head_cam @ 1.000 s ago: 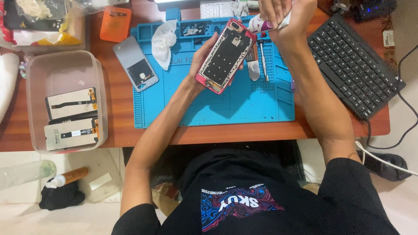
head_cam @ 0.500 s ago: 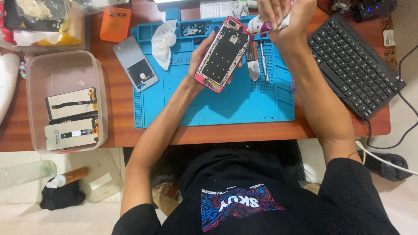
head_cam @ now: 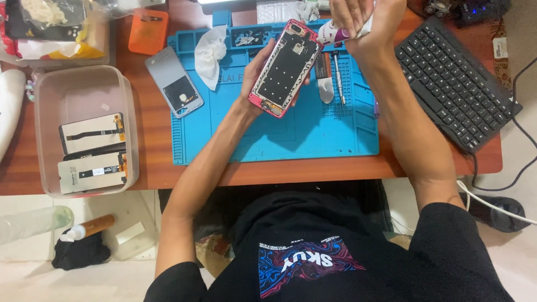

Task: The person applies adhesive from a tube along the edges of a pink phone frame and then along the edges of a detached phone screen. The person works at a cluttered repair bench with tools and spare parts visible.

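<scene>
Both hands were raised over the blue work mat (head_cam: 313,134) on the wooden bench (head_cam: 151,162). The left hand (head_cam: 258,70) was clamped around an opened pink-framed phone (head_cam: 285,68), gripping it from behind and along its long edges, so that the exposed dark inside faced up and the phone sat tilted above the upper middle of the mat. The right hand (head_cam: 363,22) was closed on a small white and purple tube (head_cam: 335,34), whose tip lay just beside the phone's top corner; whether it touched the frame could not be told.

On the mat under the hands lay a thin metal tool (head_cam: 338,78) and a pale flat pick (head_cam: 325,89), side by side. A crumpled white tissue (head_cam: 211,53) rested at the mat's upper left, and a grey back cover (head_cam: 173,81) lay half on the mat's left edge. Further left stood a clear plastic tub (head_cam: 42,100) holding two display panels (head_cam: 92,151). An orange case (head_cam: 147,31) sat above the grey cover. A black keyboard (head_cam: 453,84) lay at an angle to the right of the mat.
</scene>
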